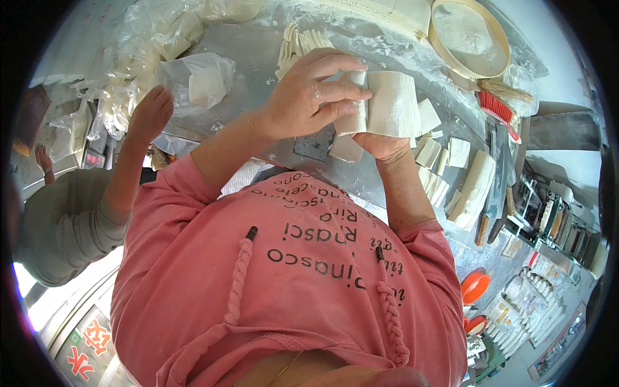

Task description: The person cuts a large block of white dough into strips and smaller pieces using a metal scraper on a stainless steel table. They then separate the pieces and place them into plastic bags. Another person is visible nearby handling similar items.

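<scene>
A thick stack of thin dough sheets is held up over the floured worktop. My right hand grips it from below, with its fingers mostly hidden behind the dough. My left hand has its fingers curled over a smaller, folded-looking portion at the stack's left side. Behind my left hand lies a bunch of dough strips. Below the held dough are a dark, flat block and a pale dough piece. More cut dough pieces lie just right of my right hand.
A round sieve stands at the back right, near a red brush. Large knives lie by a long dough stack. Plastic bags lie at left, where a co-worker's forearm reaches near the worktop's edge.
</scene>
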{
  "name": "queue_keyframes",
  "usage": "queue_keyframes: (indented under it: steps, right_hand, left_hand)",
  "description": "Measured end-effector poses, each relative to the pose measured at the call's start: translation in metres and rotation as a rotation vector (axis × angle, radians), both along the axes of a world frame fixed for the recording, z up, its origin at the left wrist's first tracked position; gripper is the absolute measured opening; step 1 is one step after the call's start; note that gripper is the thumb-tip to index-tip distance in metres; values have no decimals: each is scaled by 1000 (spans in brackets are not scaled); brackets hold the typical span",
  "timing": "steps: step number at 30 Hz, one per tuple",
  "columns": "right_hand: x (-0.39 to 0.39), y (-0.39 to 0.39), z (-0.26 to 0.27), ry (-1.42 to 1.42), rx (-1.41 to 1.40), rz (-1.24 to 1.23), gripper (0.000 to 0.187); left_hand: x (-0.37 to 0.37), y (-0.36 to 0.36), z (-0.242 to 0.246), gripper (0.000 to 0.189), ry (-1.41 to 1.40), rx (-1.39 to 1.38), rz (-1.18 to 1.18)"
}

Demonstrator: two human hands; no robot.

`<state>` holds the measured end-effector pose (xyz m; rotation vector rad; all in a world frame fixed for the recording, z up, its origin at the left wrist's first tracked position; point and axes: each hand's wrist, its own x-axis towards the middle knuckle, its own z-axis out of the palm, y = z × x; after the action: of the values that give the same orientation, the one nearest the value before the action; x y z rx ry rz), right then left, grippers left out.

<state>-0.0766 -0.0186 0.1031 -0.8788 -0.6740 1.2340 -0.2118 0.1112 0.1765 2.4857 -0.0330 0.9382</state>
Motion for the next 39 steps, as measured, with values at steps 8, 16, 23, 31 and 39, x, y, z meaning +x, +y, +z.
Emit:
queue_keyframes:
  steps: [8, 16, 23, 31, 39]
  right_hand:
    - [27, -30, 6, 882, 34, 214, 49]
    - [38, -41, 7, 956, 49, 235, 48]
    - [46, -20, -18, 256, -75, -23, 40]
    - [33, 35, -2, 27, -95, -82, 34]
    - [-19, 97, -5, -673, -115, -29, 40]
  left_hand:
    - [43, -16, 16, 14, 200, 153, -112]
    - [83, 35, -30, 20, 132, -39, 600]
    - [42, -3, -60, 44, 366, -2186, -72]
    - [-2, 20, -23, 44, 162, -2130, -21]
    - [-51, 44, -55, 64, -364, -2354, -171]
